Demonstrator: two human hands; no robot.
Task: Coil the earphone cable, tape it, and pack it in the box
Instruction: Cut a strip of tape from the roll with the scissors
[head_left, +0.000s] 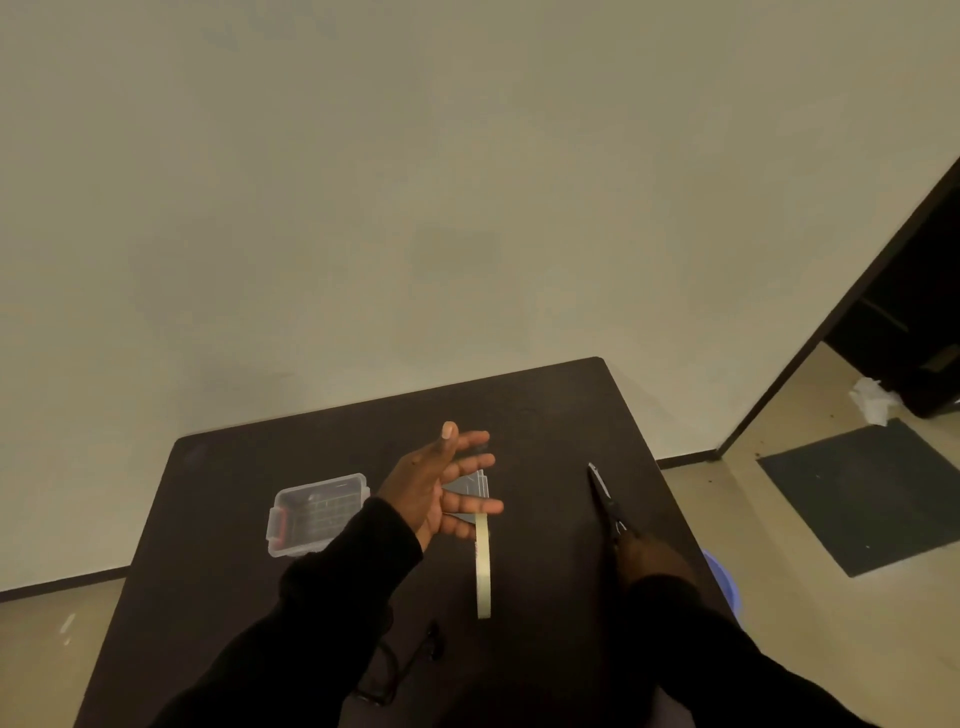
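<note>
Left hand (441, 483) spread wide above table (545, 415), grasping nothing. Right hand (652, 558) clenched on scissors (605, 493). Tape (483, 566) upright mid-table; clear box (317, 512) left; earphone cable (400, 665) near front edge.

The person wears a black long-sleeved top, its loose, matte fabric showing no print or marking. The left sleeve (332, 587) ends in a soft, slightly bunched cuff just behind the left hand (441, 488). The right sleeve (696, 639) ends just behind the right hand (649, 558). Both hands are bare, without gloves, rings or a watch.
</note>
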